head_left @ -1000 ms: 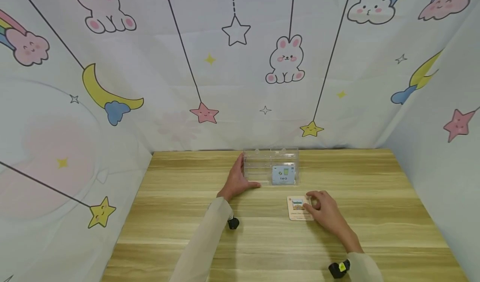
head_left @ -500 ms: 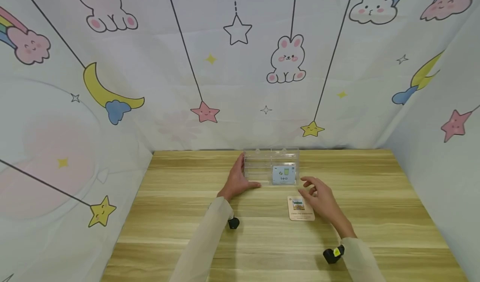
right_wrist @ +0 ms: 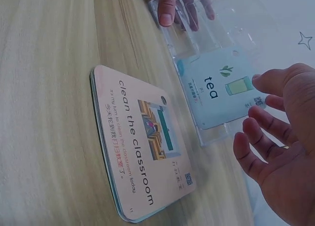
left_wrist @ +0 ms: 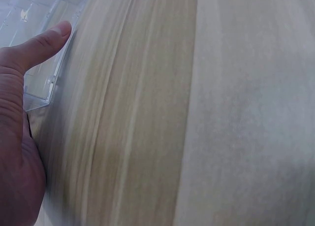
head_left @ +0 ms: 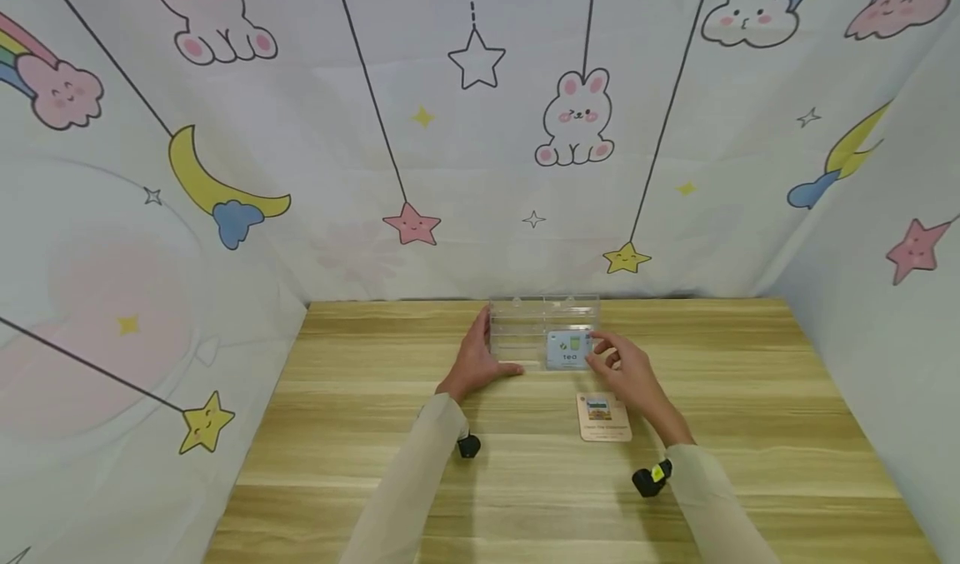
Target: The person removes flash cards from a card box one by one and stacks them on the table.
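Note:
A clear plastic card rack (head_left: 517, 326) stands at the back of the table. My left hand (head_left: 474, 362) grips its left end, with the thumb along the front and the fingers at the side and behind. In the rack's lower right pocket sits a light blue flash card (right_wrist: 216, 90) marked "tea". My right hand (head_left: 628, 374) is at that card's right edge, fingers loosely bent and apart; the thumb tip is at the card, though contact is unclear. A small stack of flash cards (right_wrist: 138, 142), "clean the classroom" on top, lies in front of the rack.
The wood-grain table (head_left: 360, 431) reaches back to a white curtain (head_left: 315, 156) printed with rabbits, stars and moons. The curtain also closes in both sides. A black wrist camera (head_left: 649, 481) is strapped at the right sleeve.
My right hand has left the card stack and moved up and back to the tea card in the rack. The left hand keeps its grip on the rack, and the stack stays in place.

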Demonstrator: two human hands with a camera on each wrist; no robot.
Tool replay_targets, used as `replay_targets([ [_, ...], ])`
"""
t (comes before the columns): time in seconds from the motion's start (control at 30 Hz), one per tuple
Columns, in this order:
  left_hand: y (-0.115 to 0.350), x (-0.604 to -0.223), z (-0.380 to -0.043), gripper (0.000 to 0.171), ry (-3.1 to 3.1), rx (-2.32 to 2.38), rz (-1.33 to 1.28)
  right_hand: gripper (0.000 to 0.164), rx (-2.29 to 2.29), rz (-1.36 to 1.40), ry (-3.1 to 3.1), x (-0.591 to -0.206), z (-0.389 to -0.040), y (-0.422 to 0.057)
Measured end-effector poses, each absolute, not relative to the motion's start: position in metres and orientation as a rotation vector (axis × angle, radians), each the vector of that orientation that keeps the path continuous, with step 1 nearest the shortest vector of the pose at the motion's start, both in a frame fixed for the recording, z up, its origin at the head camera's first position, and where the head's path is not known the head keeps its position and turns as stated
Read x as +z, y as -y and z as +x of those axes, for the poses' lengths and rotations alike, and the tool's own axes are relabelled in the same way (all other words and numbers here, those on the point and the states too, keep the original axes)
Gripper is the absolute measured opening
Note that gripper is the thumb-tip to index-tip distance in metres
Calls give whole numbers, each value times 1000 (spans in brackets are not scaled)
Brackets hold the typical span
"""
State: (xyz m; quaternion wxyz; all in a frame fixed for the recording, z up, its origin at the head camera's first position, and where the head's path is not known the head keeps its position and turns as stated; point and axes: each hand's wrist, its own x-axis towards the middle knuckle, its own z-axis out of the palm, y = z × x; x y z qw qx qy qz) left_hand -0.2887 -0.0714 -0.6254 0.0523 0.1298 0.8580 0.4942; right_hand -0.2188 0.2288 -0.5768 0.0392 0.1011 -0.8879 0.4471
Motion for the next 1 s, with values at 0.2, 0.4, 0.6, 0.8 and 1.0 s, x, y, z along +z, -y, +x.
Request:
replay_targets([
  [0.2, 71, -625, -288, 138, -2607, 1506, 398, 40, 1380, 325, 2723, -577, -220, -226],
  [0.4, 71, -625, -288, 137, -2601, 1504, 386, 42, 1387, 314, 2713, -576, -219, -226],
  [0.6, 71, -625, -288, 138, -2599, 1508, 385, 43, 1388, 310, 2725, -575, -218, -226],
  [0.8, 72, -627, -289, 138, -2595, 1519, 395, 41, 1363, 308, 2744, -575, -219, -227],
  [1.0, 72, -629, -290, 139, -2597, 1513, 405, 41, 1361, 313, 2741, -575, -218, -228],
])
